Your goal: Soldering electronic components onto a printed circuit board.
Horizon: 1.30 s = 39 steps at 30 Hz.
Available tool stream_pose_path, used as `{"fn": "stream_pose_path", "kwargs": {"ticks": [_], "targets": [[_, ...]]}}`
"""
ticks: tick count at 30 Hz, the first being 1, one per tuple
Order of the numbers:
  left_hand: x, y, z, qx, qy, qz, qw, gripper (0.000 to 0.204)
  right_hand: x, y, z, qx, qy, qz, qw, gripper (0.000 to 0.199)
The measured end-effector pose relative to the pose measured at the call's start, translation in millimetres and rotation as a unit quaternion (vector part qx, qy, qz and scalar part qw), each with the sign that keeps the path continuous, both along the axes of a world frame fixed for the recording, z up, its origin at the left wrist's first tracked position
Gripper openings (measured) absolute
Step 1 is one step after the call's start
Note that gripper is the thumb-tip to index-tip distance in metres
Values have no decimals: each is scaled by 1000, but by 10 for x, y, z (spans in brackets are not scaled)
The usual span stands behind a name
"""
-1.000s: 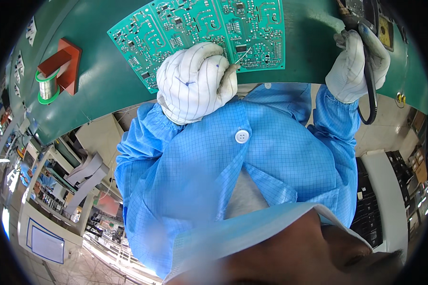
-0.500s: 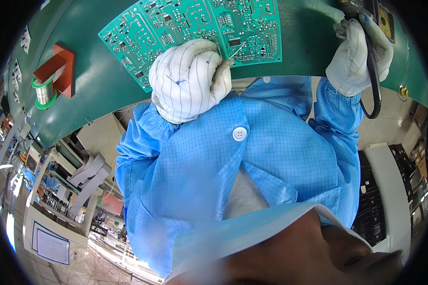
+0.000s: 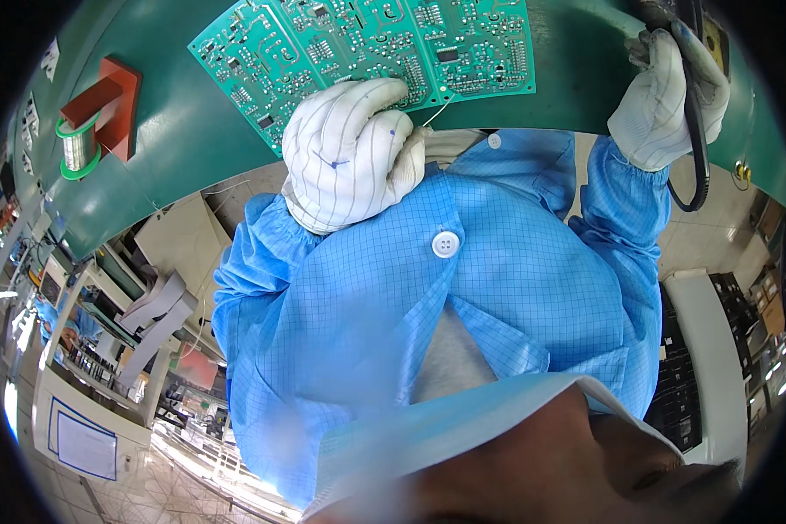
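— What is changed? 
— The circuit board (image 3: pixel 367 52) is shifted right on the green bench (image 3: pixel 576 61); the left hand (image 3: pixel 349 153) is closed on solder wire (image 3: pixel 435 113) at its near edge.
— And the right hand (image 3: pixel 664 96)? 
— It is clamped on a black tool (image 3: pixel 694 105), well apart.

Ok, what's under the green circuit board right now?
The circuit board lies flat on the green bench top, which shows all around it. The gloved left hand covers its near edge, so what sits beneath there is hidden.

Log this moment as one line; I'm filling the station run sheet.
left hand: on circuit board, pinching thin wire | right hand: gripping black-corded tool | solder spool: on red stand, untouched
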<state>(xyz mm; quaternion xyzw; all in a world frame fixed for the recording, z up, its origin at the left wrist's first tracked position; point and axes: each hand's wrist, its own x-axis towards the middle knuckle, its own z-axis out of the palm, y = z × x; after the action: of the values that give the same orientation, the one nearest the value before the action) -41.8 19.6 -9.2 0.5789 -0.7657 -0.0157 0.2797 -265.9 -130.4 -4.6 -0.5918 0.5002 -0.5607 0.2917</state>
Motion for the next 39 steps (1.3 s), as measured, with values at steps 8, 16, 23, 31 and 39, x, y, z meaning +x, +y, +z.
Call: {"fn": "stream_pose_path", "kwargs": {"ticks": [8, 16, 23, 31, 39], "targets": [[25, 92, 26, -35, 3, 8, 999, 17, -118, -103, -145, -61, 8, 34, 997, 15], [151, 350, 151, -89, 93, 44, 991, 28, -380, -254, -304, -311, 376, -11, 873, 18], [366, 547, 178, -35, -7, 95, 995, 28, -312, -192, -203, -242, 330, -8, 912, 29], [446, 525, 68, -8, -23, 75, 997, 29, -131, -98, -182, -62, 80, 12, 995, 25], [457, 518, 69, -20, 3, 97, 995, 29, -119, -80, -168, -66, 107, 11, 992, 19]]}}
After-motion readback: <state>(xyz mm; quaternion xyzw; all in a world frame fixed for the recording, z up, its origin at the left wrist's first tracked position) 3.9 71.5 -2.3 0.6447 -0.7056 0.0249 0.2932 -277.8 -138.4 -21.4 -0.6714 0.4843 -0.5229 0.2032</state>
